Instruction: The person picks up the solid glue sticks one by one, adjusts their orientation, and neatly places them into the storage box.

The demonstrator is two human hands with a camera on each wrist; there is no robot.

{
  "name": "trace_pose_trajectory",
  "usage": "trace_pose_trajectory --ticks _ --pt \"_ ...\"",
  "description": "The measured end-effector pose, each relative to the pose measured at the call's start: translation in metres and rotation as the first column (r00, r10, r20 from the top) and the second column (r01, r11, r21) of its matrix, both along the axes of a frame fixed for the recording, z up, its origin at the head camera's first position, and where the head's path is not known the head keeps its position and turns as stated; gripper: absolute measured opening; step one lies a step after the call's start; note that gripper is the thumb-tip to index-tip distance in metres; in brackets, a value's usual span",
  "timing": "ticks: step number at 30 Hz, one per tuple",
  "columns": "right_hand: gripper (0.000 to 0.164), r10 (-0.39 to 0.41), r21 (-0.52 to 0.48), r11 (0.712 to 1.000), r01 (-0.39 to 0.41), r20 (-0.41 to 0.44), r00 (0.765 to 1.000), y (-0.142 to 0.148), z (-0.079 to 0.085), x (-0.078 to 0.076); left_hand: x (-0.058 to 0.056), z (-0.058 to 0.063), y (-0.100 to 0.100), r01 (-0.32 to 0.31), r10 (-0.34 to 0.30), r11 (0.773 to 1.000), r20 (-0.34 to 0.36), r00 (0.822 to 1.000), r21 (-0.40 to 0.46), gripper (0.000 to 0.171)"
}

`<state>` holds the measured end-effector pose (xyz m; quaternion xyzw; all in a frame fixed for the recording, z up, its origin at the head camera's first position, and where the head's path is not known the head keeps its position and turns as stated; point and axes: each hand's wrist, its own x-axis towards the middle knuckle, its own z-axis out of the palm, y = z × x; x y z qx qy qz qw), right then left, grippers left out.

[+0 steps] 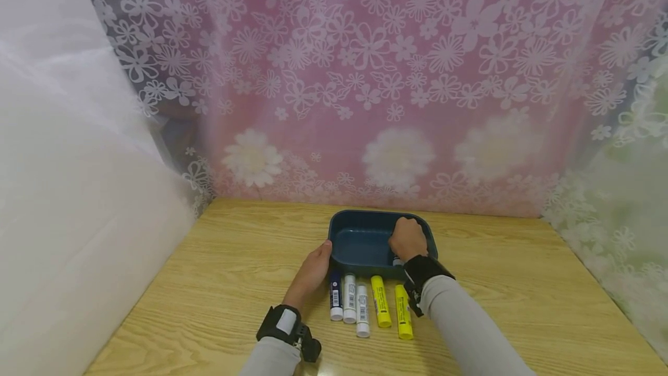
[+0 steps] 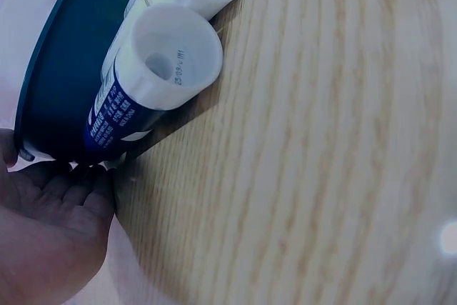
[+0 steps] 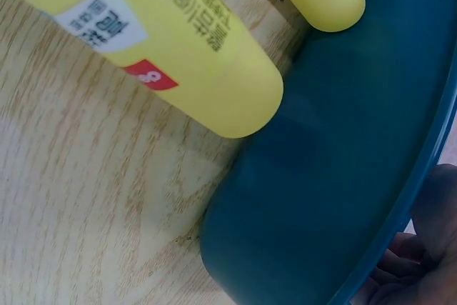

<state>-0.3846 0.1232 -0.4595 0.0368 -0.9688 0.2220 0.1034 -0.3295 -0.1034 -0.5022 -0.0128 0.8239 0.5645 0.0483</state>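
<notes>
A dark blue rectangular tray sits on the table. My left hand grips its left end, thumb at the rim and fingers curled beneath in the left wrist view. Inside the right end, my right hand has curled fingers around a glue stick, mostly hidden below the hand. Along the tray's near side lie a navy glue stick, two white glue sticks and two yellow glue sticks. The right wrist view shows a yellow glue stick close to the tray's outer wall.
The light wood table extends around the tray. Behind it hangs a pink floral curtain, with a white sheet at the left and a pale floral sheet at the right.
</notes>
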Motion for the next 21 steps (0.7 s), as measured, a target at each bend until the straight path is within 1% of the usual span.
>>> trace_pose_trajectory --ticks 10,21 --pt "0.041 -0.002 -0.019 1.0 0.002 0.005 1.0 -0.0001 0.0022 0.0019 -0.0004 -0.0005 0.0005 -0.001 0.001 1.0 0.01 1.0 0.004 0.064" --pt "0.033 -0.004 -0.009 1.0 0.004 0.068 0.998 -0.0008 0.0021 0.0003 0.0007 0.0007 0.0015 -0.014 0.014 1.0 0.02 1.0 0.0 0.064"
